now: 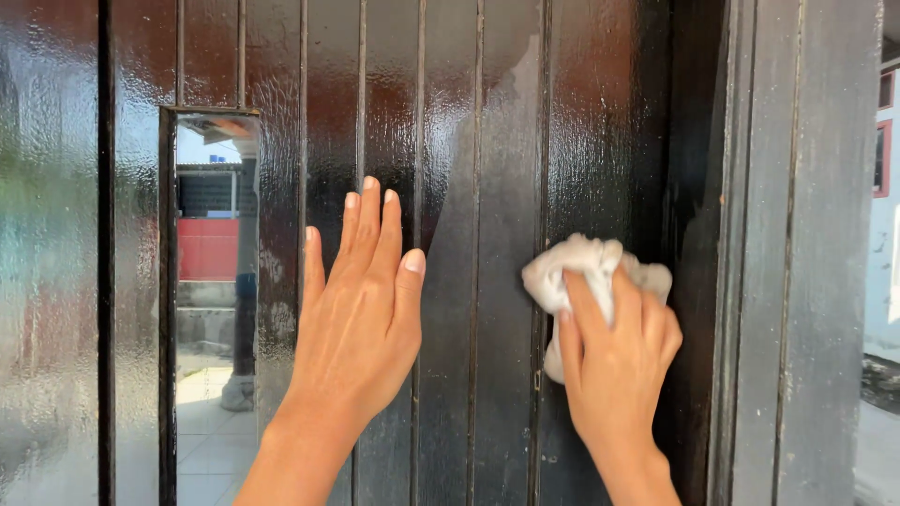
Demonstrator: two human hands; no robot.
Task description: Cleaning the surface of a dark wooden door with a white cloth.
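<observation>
A tall dark glossy door [497,169] with thin vertical bars fills the head view. My left hand [361,300] lies flat against it, fingers together and pointing up, holding nothing. My right hand [614,351] presses a crumpled white cloth [577,267] against the door's right part, near its edge. The cloth bulges out above and beside my fingers.
A narrow opening [217,281] in the door at left shows a tiled yard and a red wall beyond. Textured glass [52,253] covers the far left. A dark wooden frame [797,253] stands at right, with a pale building [886,187] past it.
</observation>
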